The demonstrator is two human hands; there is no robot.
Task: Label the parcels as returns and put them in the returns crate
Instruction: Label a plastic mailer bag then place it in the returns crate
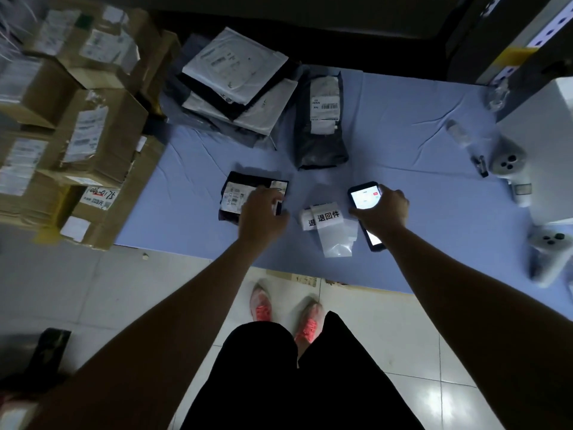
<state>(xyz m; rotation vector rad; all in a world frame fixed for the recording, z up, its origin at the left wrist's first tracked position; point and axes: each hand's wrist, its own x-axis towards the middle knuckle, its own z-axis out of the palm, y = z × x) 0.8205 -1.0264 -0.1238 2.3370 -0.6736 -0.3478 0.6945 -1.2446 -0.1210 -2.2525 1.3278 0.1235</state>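
The small black parcel (238, 193) lies flat on the blue-covered desk (418, 125), left of the middle and not far from the near edge, with its white shipping sticker facing up. The person's left hand (262, 212) rests on its near right corner with the fingers bent down onto it; I cannot tell whether they pinch the parcel or only press on it.

Just to the right, near the middle of the desk, two white return labels (327, 216) overlap on top of a clear bag (336, 240). Right of those, the right hand (386, 209) grips a lit phone (364, 197), fingers wrapped round its far side and thumb at its near edge. A second phone (375, 240) lies on the cloth under that wrist.

Farther back sits a long black parcel (321, 144), label up, and beside it, at the back left, a loose heap of parcels (235, 76) in grey, white and black bags. Cardboard boxes (93, 131) are stacked along the left edge. Two white controllers (508, 159) (550, 243) lie by the right edge. Pink shoes (263, 305) stand on the tiled floor at the near edge.
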